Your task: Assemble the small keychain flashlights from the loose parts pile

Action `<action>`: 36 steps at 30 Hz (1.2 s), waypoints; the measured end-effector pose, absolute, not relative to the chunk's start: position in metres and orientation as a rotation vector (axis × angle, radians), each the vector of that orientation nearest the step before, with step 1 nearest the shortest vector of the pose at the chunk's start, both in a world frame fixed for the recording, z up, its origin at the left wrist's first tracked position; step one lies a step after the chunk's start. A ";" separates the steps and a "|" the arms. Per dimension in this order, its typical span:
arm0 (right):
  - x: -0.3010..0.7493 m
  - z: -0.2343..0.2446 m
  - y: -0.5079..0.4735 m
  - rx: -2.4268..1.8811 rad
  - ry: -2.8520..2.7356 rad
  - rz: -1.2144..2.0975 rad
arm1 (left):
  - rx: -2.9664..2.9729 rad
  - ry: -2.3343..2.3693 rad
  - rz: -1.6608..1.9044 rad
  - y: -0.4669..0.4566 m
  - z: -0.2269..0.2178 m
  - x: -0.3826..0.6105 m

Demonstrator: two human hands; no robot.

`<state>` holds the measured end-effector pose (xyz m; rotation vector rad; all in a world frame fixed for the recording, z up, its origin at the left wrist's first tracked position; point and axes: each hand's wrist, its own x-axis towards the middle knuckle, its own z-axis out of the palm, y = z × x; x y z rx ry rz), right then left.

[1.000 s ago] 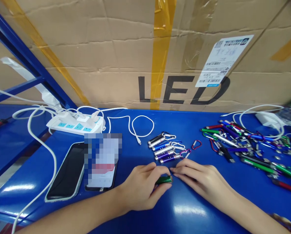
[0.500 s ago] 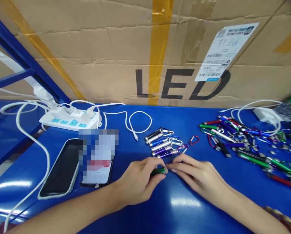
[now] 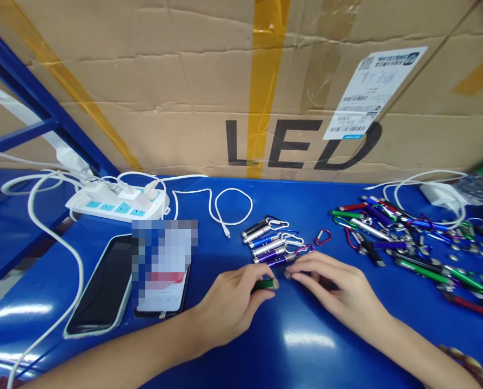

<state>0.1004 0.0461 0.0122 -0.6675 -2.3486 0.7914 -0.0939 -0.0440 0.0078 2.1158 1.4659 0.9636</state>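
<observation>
My left hand [image 3: 232,302] is closed round a small green flashlight [image 3: 266,284], its open end pointing right. My right hand [image 3: 334,289] pinches a tiny part I cannot make out at its fingertips, a short gap from the flashlight's end. Both hands rest on the blue table [image 3: 302,351]. Just behind them lies a neat row of several small keychain flashlights [image 3: 269,243] with carabiner clips. A loose red carabiner [image 3: 322,237] lies to the right of that row.
A heap of coloured flashlights and small parts [image 3: 411,243] spreads at the right. Two phones [image 3: 104,283] lie at the left, with a white power strip [image 3: 118,203] and white cables [image 3: 225,208] behind. A large cardboard box [image 3: 241,86] marked LED walls the back.
My right hand has drawn slightly back from the green flashlight, leaving a small gap at its end. The left hand keeps its grip on it.
</observation>
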 end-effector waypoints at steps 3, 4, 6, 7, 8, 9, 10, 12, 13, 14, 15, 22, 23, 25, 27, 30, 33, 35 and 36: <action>0.097 0.016 0.046 -0.719 -2.227 0.837 | 2.110 1.475 0.915 -0.043 0.009 -0.095; 0.096 0.017 0.045 -0.729 -2.190 0.858 | 2.120 1.482 0.897 -0.043 0.009 -0.095; 0.094 0.019 0.043 -0.720 -2.141 0.909 | 2.161 1.495 0.872 -0.042 0.010 -0.094; 0.093 0.020 0.042 -0.703 -2.129 0.939 | 2.190 1.499 0.868 -0.041 0.010 -0.094; 0.093 0.020 0.040 -0.683 -2.124 0.969 | 2.224 1.498 0.869 -0.041 0.010 -0.093; 0.092 0.021 0.039 -0.663 -2.122 0.999 | 2.259 1.496 0.877 -0.040 0.010 -0.092; 0.092 0.021 0.038 -0.649 -2.121 1.026 | 2.292 1.496 0.887 -0.040 0.010 -0.091; 0.091 0.023 0.035 -0.648 -2.111 1.073 | 2.330 1.507 0.891 -0.040 0.009 -0.089; 0.091 0.023 0.034 -0.662 -2.103 1.095 | 2.331 1.519 0.889 -0.040 0.008 -0.088; 0.092 0.024 0.034 -0.679 -2.095 1.115 | 2.324 1.528 0.887 -0.041 0.007 -0.086; 0.092 0.024 0.033 -0.700 -2.089 1.135 | 2.314 1.532 0.885 -0.042 0.006 -0.085; 0.098 0.019 0.033 -0.864 -1.950 1.567 | 2.295 1.461 0.866 -0.046 0.006 -0.080; 0.098 0.018 0.034 -0.906 -1.920 1.656 | 2.292 1.444 0.867 -0.047 0.006 -0.080; 0.099 0.016 0.035 -1.019 -1.880 1.810 | 2.321 1.391 0.882 -0.047 0.004 -0.080; 0.098 0.017 0.036 -1.154 -1.860 1.897 | 2.368 1.328 0.891 -0.047 0.002 -0.081; 0.095 0.020 0.035 -1.261 -1.827 1.963 | 2.396 1.259 0.866 -0.048 0.000 -0.081; 0.093 0.021 0.032 -1.227 -1.776 2.000 | 2.387 1.258 0.879 -0.049 0.001 -0.082; 0.091 0.021 0.030 -1.211 -1.744 2.003 | 2.398 1.273 0.927 -0.049 0.002 -0.082; 0.091 0.021 0.029 -1.214 -1.731 2.001 | 2.407 1.284 0.954 -0.049 0.002 -0.082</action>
